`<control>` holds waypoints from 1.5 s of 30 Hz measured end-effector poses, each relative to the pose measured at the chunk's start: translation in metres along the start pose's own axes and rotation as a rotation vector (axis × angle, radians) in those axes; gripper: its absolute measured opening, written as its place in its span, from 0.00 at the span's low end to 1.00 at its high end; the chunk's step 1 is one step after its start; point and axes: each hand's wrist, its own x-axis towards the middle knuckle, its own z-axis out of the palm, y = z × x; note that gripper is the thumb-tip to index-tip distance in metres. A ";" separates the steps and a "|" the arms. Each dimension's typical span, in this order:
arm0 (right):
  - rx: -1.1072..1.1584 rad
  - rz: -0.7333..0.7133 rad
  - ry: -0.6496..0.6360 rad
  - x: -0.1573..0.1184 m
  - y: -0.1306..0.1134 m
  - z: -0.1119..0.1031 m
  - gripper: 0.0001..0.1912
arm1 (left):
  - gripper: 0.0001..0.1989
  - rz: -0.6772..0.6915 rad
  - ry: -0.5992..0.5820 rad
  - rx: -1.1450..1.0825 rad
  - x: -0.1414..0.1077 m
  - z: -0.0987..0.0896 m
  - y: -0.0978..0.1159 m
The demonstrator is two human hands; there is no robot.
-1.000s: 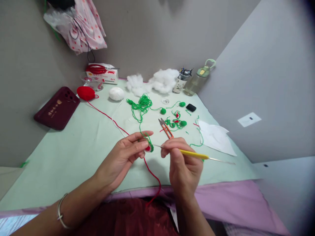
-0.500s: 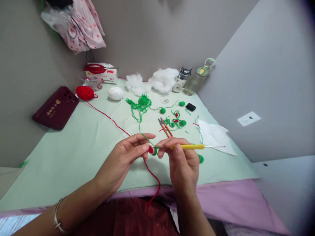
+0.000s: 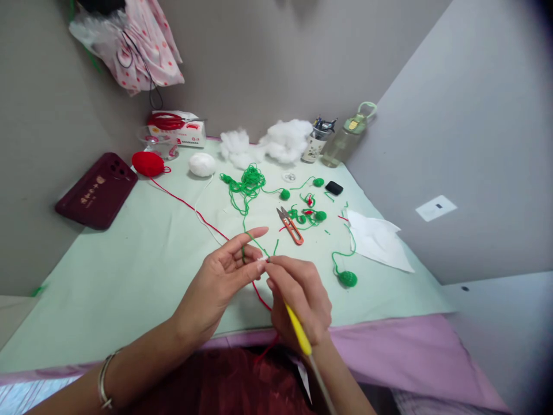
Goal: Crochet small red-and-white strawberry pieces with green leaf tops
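My left hand (image 3: pixel 216 278) pinches a small crochet piece (image 3: pixel 262 259), of which only a white bit shows between the fingertips. Green yarn (image 3: pixel 245 222) runs over its raised index finger from a loose tangle (image 3: pixel 248 181). My right hand (image 3: pixel 302 297) is closed on a yellow-handled crochet hook (image 3: pixel 298 329), its handle angled down toward my body. The right fingertips meet the piece beside the left thumb; the hook's working tip is hidden. Red yarn (image 3: pixel 261 297) passes beneath the hands.
Orange snips (image 3: pixel 294 229), green crocheted balls (image 3: pixel 348 279) and white paper (image 3: pixel 378 239) lie to the right. Red yarn (image 3: pixel 148 164), white yarn (image 3: pixel 201 165), stuffing (image 3: pixel 287 141), a bottle (image 3: pixel 345 141) and a phone (image 3: pixel 97 191) stand or lie farther back.
My right hand has turned, swinging the hook from level to pointing down toward my body. The red and green part of the piece is now hidden, and the snips and lower-right green ball are uncovered.
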 end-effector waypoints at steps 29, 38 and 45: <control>0.634 0.487 0.086 0.024 0.008 -0.005 0.09 | 0.16 -0.037 -0.027 -0.033 0.009 -0.002 0.006; 0.929 0.687 0.122 0.016 0.013 -0.005 0.11 | 0.11 0.007 -0.001 0.097 0.006 -0.002 0.007; 0.515 0.420 0.079 0.015 0.003 -0.010 0.12 | 0.13 0.065 0.010 0.138 0.004 -0.004 0.003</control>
